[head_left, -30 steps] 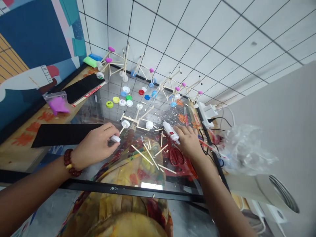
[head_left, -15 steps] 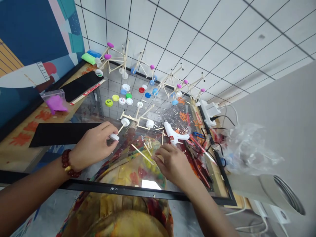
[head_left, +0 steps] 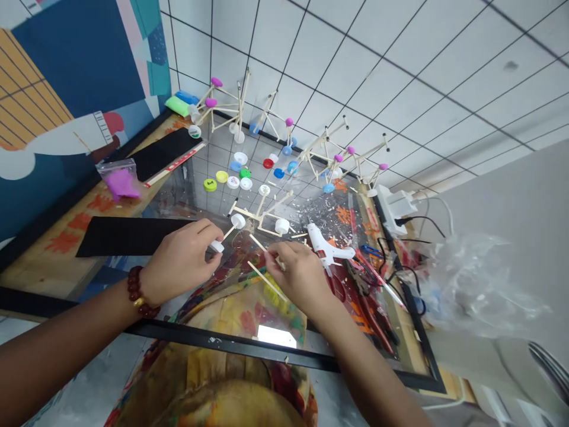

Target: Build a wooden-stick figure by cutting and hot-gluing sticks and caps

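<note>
The grip of the left hand (head_left: 184,261) is closed on a white cap (head_left: 216,246); that of the right hand (head_left: 300,274) pinches a stick (head_left: 258,242), which slants toward 10 o'clock. A frame (head_left: 255,214) of sticks rests on the surface (head_left: 189,204), between 10 and 11 o'clock from the right hand. From that hand, a loose stick (head_left: 267,280) lies at 9, the glue gun (head_left: 329,247) at 2, pliers (head_left: 373,314) at 4. Coloured caps (head_left: 245,173) lie at 11 from the frame.
</note>
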`<state>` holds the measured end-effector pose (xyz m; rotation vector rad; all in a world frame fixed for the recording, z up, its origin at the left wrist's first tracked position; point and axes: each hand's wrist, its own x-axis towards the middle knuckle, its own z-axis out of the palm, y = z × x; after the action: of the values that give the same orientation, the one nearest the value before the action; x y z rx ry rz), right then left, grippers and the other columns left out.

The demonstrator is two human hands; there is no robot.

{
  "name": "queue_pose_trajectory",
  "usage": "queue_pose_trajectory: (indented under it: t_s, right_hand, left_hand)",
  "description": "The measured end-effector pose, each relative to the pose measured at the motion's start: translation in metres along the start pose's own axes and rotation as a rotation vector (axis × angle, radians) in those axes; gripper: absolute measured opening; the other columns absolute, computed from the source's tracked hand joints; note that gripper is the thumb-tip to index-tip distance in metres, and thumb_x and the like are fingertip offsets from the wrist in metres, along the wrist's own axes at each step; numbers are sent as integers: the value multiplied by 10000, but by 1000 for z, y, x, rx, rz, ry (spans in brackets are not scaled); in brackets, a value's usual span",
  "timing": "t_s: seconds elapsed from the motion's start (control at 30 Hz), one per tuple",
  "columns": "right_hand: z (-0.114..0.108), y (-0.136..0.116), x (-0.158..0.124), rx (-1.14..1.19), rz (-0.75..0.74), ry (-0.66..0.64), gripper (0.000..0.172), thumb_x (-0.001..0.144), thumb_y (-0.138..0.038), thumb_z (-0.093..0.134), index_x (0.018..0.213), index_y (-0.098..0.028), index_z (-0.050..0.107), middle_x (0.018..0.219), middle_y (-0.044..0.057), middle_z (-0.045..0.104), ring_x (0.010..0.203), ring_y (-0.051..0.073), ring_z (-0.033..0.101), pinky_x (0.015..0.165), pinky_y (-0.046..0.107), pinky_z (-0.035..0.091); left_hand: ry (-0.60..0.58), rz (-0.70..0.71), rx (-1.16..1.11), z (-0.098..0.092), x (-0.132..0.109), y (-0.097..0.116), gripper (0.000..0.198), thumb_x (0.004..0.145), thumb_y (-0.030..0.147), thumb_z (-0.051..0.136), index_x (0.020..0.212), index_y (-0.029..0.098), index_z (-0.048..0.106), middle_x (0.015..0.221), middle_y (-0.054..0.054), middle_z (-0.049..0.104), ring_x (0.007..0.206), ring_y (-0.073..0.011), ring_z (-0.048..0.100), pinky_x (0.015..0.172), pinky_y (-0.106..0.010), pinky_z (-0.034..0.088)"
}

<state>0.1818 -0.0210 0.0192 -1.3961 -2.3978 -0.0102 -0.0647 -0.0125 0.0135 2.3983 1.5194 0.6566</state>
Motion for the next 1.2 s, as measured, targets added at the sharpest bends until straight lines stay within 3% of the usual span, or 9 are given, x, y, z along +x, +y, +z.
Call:
queue_pose_trajectory:
  t_s: [0.2,0.33,0.6,1.0,1.2]
  right_hand:
    - [20,-4,18,-37,-61,2,105,895,-138,556,850,-197,629,761,42,680,712,186,598,711,300,423]
    - [22,-4,22,-69,-86,4,118,901,-137,546,835,-190,629,757,53,671,694,192,582,698,307,419]
    - [26,-4,26,-85,-84,-35,149,917,-154,529,812,-186,630,736,51,638,701,198,553,692,309,401]
    - [27,-5,28,-70,-83,-37,147,897,-135,528,827,-169,653,768,60,650,731,202,556,741,313,415]
    - [17,-2,23,0,-30,15,142,900,-227,573,973,-156,671,840,78,684,776,223,605,758,332,455]
  left_hand:
    - [0,-8,-11,-1,0,1,114,812,160,570,918,200,576,946,-33,635,761,-169,602,672,-291,457]
    - [4,8,-18,-1,0,1,107,814,147,566,907,199,567,934,-41,629,879,-204,621,772,-311,480]
    - [4,10,-32,-1,0,2,127,799,124,566,895,206,561,935,-41,632,903,-203,624,805,-306,486]
    - [-4,3,-30,-1,0,2,116,805,137,565,906,192,576,940,-43,628,878,-199,624,750,-298,492]
    - [-9,-3,-41,0,0,0,122,808,144,566,918,197,577,954,-38,629,866,-185,621,742,-285,502]
